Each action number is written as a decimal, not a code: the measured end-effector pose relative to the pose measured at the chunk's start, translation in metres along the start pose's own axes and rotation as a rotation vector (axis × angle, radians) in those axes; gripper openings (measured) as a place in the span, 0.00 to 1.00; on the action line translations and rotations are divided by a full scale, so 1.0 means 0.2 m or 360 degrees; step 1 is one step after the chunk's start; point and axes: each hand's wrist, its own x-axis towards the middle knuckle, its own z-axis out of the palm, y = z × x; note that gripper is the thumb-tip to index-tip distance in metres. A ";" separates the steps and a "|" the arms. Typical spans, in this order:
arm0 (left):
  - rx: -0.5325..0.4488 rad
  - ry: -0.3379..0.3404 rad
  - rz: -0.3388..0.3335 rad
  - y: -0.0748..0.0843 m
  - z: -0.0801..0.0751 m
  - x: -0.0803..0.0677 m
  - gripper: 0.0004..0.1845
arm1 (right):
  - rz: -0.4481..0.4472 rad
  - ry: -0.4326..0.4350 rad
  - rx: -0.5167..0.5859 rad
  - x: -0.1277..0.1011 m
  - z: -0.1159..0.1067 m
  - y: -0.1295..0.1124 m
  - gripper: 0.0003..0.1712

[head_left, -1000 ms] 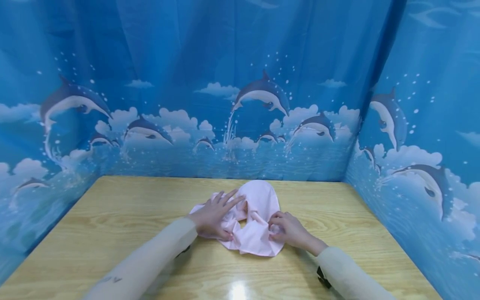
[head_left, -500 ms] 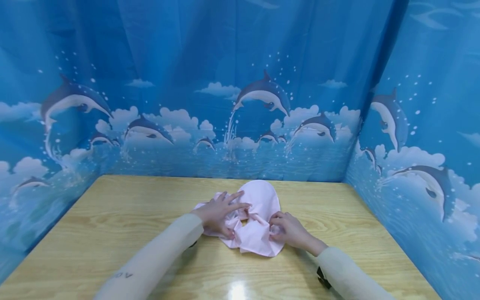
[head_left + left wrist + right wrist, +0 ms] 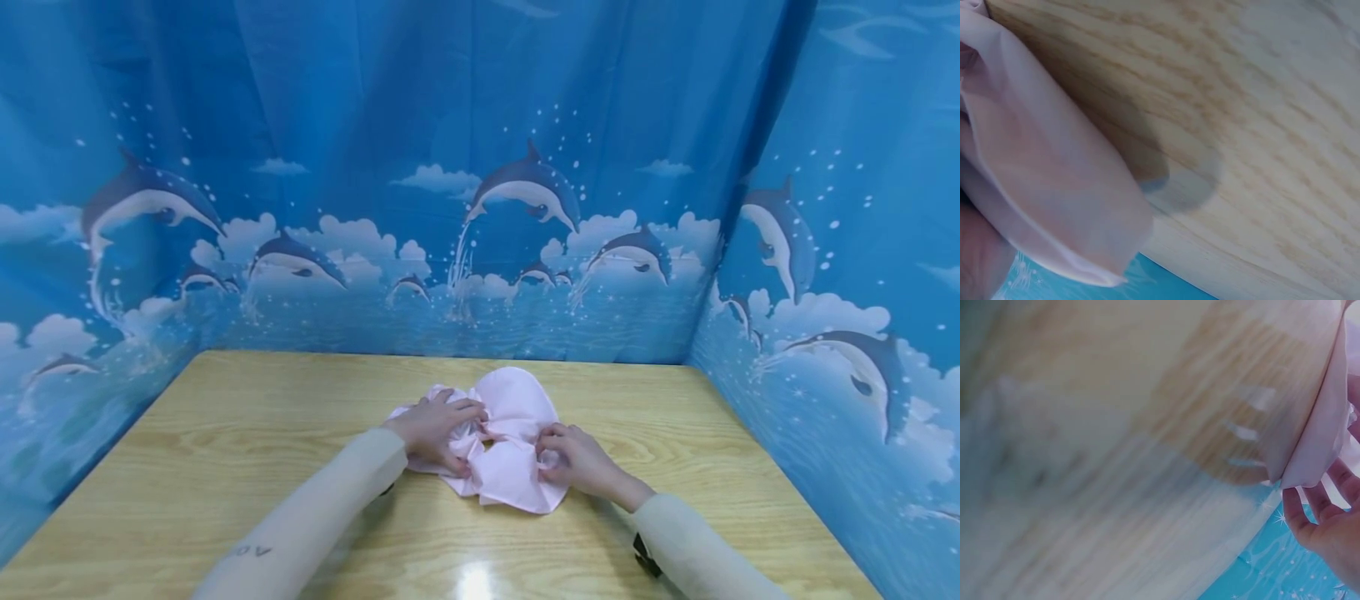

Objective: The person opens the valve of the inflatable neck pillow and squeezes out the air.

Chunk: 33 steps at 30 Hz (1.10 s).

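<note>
Two hands work one pale pink cloth (image 3: 510,442) that lies bunched near the middle of the wooden surface (image 3: 225,467), a little toward the back, in front of a blue dolphin-printed curtain (image 3: 480,208). Judged from how it lies, the gathering of the cloth is partway along: its middle is drawn into creases between the hands, while a rounded lobe at the far side and a flat flap at the near edge lie loose and ungathered, so a good share of the fabric is not yet pulled in. The left hand (image 3: 435,425) rests on the left part of the cloth with its fingers (image 3: 461,410) curled inward and closed on a fold of fabric near the centre. The right hand (image 3: 577,458) sits at the right edge, its fingers (image 3: 551,433) bent and pinching the fabric there. The left wrist view shows only a smooth fold of cloth over the wood grain, too close to read the grip. In the right wrist view the cloth's edge hangs beside the fingertips, which look slightly bent; whether they clamp it cannot be told from that blurred view alone.
</note>
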 end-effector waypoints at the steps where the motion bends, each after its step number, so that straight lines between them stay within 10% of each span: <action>1: 0.0008 0.0013 0.0011 0.00 0.00 0.00 0.45 | -0.0009 0.0007 0.0003 0.00 0.00 0.00 0.08; 33: 0.0005 0.0130 -0.0120 0.09 0.01 -0.13 0.42 | -0.0078 -0.0091 0.0190 -0.01 -0.02 0.00 0.09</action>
